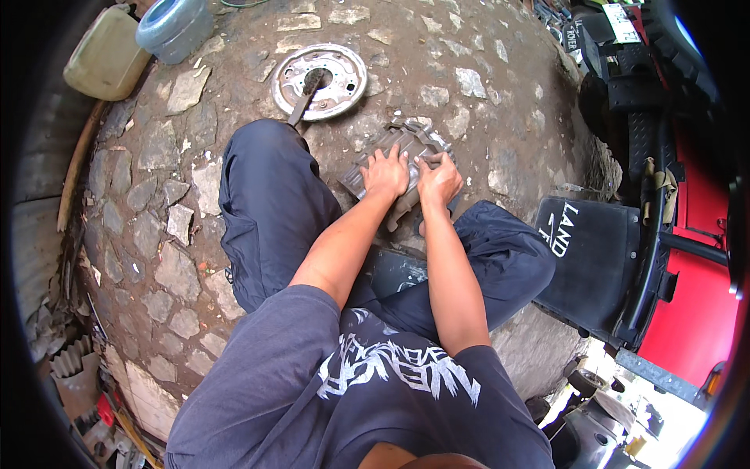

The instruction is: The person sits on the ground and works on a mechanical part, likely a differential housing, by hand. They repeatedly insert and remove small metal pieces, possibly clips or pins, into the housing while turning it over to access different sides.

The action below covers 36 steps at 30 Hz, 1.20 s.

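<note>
A grey, ribbed metal casting (pixel 410 141) rests between my bent knees on the stone paving. My left hand (pixel 384 170) lies on its left part, fingers spread over the top. My right hand (pixel 439 178) has its fingers curled on the casting's right side; exactly what they grip underneath is hidden. Just beyond my left knee lies a round, dirty silver metal plate (pixel 344 94) with holes, and a dark flat metal bar (pixel 301 105) reaches from its centre toward that knee.
A pale jerrycan (pixel 105 55) and translucent blue container (pixel 173 27) stand at the upper left beside corrugated sheeting (pixel 43 234). A red vehicle (pixel 695 305) with black mudflaps (pixel 586 266) is close on my right. Assorted scrap (pixel 78 383) lies at the lower left.
</note>
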Each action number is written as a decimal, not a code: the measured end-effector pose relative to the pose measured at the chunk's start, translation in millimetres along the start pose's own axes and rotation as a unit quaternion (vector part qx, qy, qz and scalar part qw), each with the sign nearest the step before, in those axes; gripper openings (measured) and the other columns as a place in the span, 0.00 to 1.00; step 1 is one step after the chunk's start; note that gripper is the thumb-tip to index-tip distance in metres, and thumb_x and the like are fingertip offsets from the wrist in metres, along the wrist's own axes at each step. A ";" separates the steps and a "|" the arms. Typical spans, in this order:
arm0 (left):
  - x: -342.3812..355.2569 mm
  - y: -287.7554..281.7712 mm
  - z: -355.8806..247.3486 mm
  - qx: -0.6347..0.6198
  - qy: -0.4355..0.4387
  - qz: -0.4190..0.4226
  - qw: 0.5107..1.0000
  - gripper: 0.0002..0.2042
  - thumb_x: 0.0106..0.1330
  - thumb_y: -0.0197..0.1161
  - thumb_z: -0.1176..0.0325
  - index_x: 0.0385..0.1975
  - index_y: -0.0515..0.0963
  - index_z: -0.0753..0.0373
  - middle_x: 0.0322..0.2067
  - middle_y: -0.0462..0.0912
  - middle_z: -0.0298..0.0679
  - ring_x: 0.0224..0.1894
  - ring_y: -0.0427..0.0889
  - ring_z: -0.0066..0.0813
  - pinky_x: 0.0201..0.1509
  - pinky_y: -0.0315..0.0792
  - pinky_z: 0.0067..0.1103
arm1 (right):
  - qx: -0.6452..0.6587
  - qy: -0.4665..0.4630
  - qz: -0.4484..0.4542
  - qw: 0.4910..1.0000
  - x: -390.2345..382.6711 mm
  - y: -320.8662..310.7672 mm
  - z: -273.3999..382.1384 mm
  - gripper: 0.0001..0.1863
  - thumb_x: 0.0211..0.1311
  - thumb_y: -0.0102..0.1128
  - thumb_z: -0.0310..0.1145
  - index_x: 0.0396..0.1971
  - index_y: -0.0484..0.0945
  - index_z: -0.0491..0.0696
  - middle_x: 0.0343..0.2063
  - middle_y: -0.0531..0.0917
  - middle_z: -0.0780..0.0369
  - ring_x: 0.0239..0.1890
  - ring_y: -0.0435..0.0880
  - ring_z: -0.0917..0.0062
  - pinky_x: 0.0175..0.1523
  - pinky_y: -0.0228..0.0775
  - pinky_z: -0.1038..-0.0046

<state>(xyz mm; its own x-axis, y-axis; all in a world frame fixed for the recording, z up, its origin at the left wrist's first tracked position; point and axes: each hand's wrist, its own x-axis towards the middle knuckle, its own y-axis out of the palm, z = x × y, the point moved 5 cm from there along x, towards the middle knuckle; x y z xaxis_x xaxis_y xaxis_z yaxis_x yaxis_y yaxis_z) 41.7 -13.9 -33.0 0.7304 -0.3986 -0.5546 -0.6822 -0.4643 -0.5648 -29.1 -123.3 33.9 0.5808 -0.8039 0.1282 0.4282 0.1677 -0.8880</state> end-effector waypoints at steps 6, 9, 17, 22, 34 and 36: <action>-7.3 4.7 -5.0 0.001 -0.006 0.025 1.000 0.29 0.82 0.42 0.44 0.79 0.62 0.46 0.77 0.61 0.53 0.79 0.59 0.54 0.79 0.53 0.55 | -0.039 -0.018 -0.008 0.999 8.8 6.1 3.6 0.18 0.48 0.86 0.43 0.33 0.86 0.51 0.35 0.91 0.56 0.40 0.90 0.56 0.48 0.77 0.56; 2.6 6.4 5.2 -0.025 -0.023 0.045 0.998 0.30 0.81 0.43 0.42 0.79 0.62 0.45 0.77 0.60 0.52 0.80 0.57 0.54 0.79 0.53 0.55 | -0.071 0.024 0.089 0.993 19.1 -0.1 5.2 0.20 0.46 0.87 0.47 0.36 0.89 0.55 0.39 0.92 0.56 0.43 0.90 0.56 0.51 0.79 0.56; 20.6 -31.3 -11.6 -0.097 0.071 -0.214 0.969 0.25 0.73 0.63 0.53 0.65 0.78 0.59 0.68 0.69 0.65 0.76 0.64 0.58 0.76 0.62 0.49 | 0.201 -0.044 0.171 0.964 57.8 -94.2 4.4 0.16 0.57 0.81 0.36 0.42 0.88 0.45 0.35 0.92 0.61 0.37 0.90 0.78 0.44 0.81 0.73; -36.1 -132.7 -124.2 -0.148 0.308 -0.080 0.936 0.23 0.75 0.63 0.49 0.58 0.84 0.61 0.48 0.90 0.47 0.52 0.89 0.40 0.59 0.78 0.34 | 0.154 -0.141 0.170 0.963 71.2 -184.2 57.1 0.17 0.56 0.79 0.35 0.44 0.87 0.45 0.38 0.93 0.59 0.39 0.93 0.75 0.47 0.82 0.72; -70.4 -192.0 -144.0 -0.384 0.265 0.156 0.870 0.13 0.74 0.70 0.67 0.51 0.82 0.68 0.43 0.88 0.40 0.43 0.88 0.27 0.48 0.86 0.25 | 0.355 -0.184 0.196 0.895 88.0 -169.1 103.6 0.16 0.57 0.80 0.33 0.44 0.87 0.45 0.39 0.92 0.60 0.41 0.91 0.78 0.49 0.84 0.72; -60.5 -186.6 -137.9 -0.473 0.232 0.154 0.836 0.12 0.74 0.69 0.69 0.51 0.81 0.68 0.44 0.86 0.41 0.43 0.88 0.28 0.49 0.86 0.26 | 0.341 -0.143 0.212 0.905 89.0 -171.0 109.4 0.15 0.59 0.76 0.26 0.45 0.85 0.41 0.38 0.91 0.60 0.40 0.90 0.79 0.48 0.83 0.74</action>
<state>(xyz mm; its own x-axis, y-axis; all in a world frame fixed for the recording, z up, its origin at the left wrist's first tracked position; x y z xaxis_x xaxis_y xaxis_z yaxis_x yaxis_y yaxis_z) 129.3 -12.3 190.1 0.6081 -0.7769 -0.1629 -0.6700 -0.6124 0.4195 25.1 -161.0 245.5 0.9061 -0.4215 0.0352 0.3966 0.8177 -0.4171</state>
